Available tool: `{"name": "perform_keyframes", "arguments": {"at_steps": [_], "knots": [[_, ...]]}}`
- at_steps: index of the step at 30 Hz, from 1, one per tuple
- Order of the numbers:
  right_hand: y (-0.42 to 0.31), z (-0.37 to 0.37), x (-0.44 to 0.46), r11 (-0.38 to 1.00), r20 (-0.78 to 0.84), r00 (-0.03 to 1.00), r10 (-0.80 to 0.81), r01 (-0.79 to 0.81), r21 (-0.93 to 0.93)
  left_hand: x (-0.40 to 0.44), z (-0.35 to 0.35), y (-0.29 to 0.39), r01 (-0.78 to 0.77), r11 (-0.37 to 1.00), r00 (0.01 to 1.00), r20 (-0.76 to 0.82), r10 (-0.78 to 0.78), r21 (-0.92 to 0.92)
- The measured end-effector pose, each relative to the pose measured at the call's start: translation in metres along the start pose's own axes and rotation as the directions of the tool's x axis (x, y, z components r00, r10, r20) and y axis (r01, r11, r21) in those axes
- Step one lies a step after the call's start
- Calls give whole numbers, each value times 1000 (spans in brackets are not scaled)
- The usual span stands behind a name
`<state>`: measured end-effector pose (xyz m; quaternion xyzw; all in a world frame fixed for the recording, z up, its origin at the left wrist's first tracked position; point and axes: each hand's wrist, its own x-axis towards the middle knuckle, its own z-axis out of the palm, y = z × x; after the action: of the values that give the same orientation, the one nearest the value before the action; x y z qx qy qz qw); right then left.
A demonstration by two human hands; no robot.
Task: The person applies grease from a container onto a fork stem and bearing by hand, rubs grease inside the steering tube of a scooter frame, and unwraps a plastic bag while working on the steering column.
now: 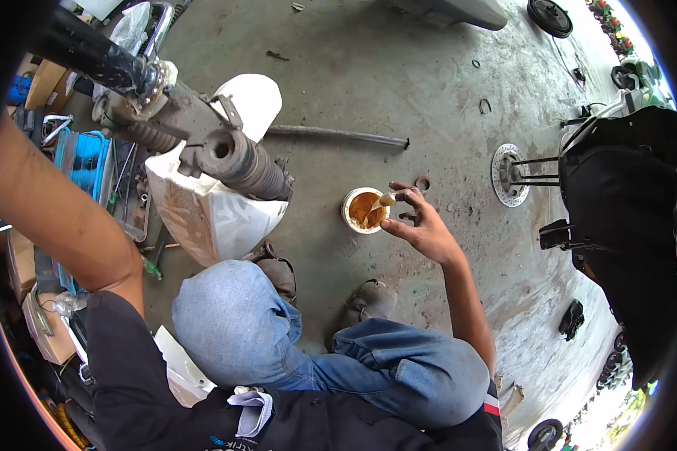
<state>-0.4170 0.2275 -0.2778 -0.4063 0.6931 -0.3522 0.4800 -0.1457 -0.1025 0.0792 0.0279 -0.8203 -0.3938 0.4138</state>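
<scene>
My right hand [426, 228] reaches over a small white tub [347, 216] on the floor, with an amber, grease-like paste [362, 207] inside. Its fingers curl around a short stick-like tool [386, 201] with a pale rounded end, whose lower part dips into the paste. The thumb is close to the tub's rim. My left arm [68, 203] stretches up along the left side, and its hand is outside the view. Ahead of me stands a dirty motorbike steering stem and fork part [218, 150], above a white body panel [229, 222].
A metal tube [338, 135] lies beyond the tub. A brake disc [510, 175] and a black seat-like part [624, 218] are on the right. Tools and a blue tray [86, 161] crowd the left. A metal ring [423, 183] lies near my right hand.
</scene>
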Motion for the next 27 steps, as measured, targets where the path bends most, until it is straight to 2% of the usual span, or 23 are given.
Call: {"name": "perform_keyframes", "arguments": {"at_steps": [1, 3, 5, 7, 11, 12, 13, 15, 17, 19, 21, 22, 24, 25, 27], "knots": [[-22, -8, -6, 1000, -13, 1000, -11, 11, -12, 1, -2, 1, 6, 1000, 1000, -9, -6, -12], [-72, -29, -15, 921, 65, 997, -30, 2, 390, 7, -7, 5, 24, 998, 999, -33, -26, -54], [-109, -43, -17, 904, 20, 994, -104, 86, 419, 18, -15, 11, 52, 992, 997, -55, -58, -116], [-148, -50, -20, 813, -25, 985, -169, 154, 561, 27, -22, 19, 99, 977, 990, -77, -115, -188], [-236, -38, -44, 589, -105, 989, -107, 149, 794, 53, -30, 43, 190, 925, 969, -89, -231, -330], [-253, -30, -52, 546, -105, 990, -93, 139, 826, 59, -25, 49, 196, 929, 969, -85, -233, -314], [-270, -22, -61, 503, -120, 990, -79, 144, 852, 53, -28, 46, 248, 883, 945, -100, -310, -398], [-315, -2, -90, 564, -153, 988, 13, 119, 817, 55, -16, 68, 398, 857, 842, -241, -483, -328], [-359, 16, -121, 633, -114, 991, 67, 46, 773, 58, -24, 79, 425, 832, 852, -152, -501, -358], [-431, 19, -159, 702, -38, 994, 99, -43, 710, 55, -27, 86, 463, 843, 852, -126, -509, -272], [-496, 7, -194, 722, 67, 998, 20, -61, 689, 68, -26, 115, 546, 832, 815, -168, -555, -102], [-523, 0, -211, 775, 47, 999, 9, -36, 630, 67, -29, 123, 578, 808, 791, -165, -589, -116], [-581, -39, -249, 830, 75, 997, -28, -19, 558, 69, -36, 136, 636, 767, 752, -152, -641, -90], [-598, -57, -267, 854, -4, 999, -41, 37, 519, 73, -39, 146, 662, 748, 738, -133, -661, -46], [-656, -129, -312, 853, -55, 996, -71, 90, 514, 80, -41, 152, 653, 756, 755, -105, -647, 37]]}}
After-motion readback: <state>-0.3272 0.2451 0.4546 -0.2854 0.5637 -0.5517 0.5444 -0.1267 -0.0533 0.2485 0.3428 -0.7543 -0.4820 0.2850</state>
